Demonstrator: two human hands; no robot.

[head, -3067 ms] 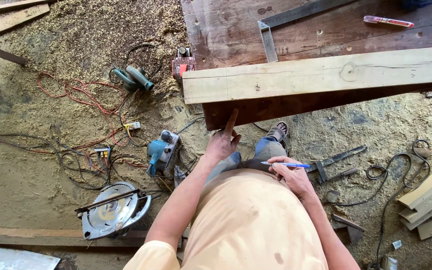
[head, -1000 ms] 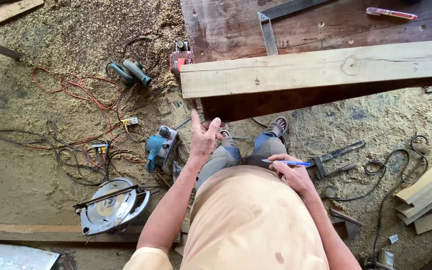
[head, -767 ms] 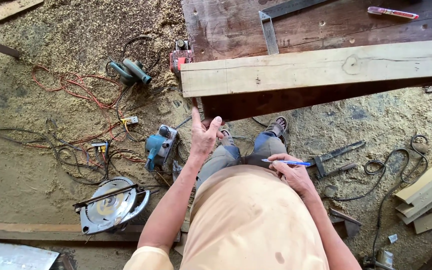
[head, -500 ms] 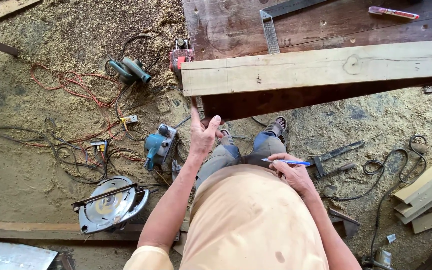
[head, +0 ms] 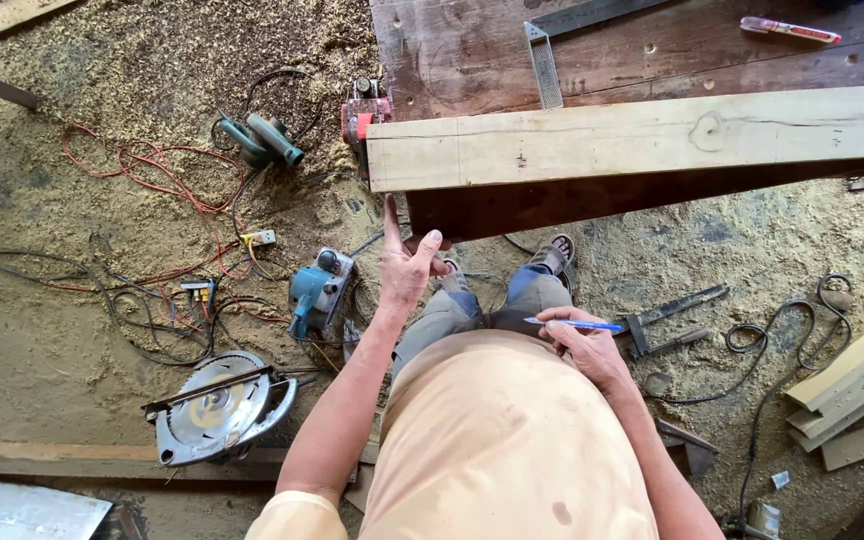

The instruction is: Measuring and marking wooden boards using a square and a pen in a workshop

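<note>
A long pale wooden beam [head: 652, 140] lies across a dark wooden workbench [head: 652, 50]. My left hand [head: 407, 265] is raised palm up just below the beam's left end, fingers apart, holding nothing. My right hand [head: 582, 345] is held near my waist and grips a blue pen [head: 577, 324] that points left. A metal framing square [head: 550, 50] lies on the bench behind the beam.
The sawdust floor holds a circular saw [head: 217, 415], a blue electric planer [head: 317, 290], a green power tool [head: 262, 140], a red tool [head: 364, 110] and tangled red and black cords [head: 142, 170]. Scrap boards [head: 857, 400] lie at right; a red utility knife [head: 790, 30] rests on the bench.
My left hand has turned from fingers touching the beam's underside to an open palm-up pose slightly lower left. The right hand with the pen has stayed in place.
</note>
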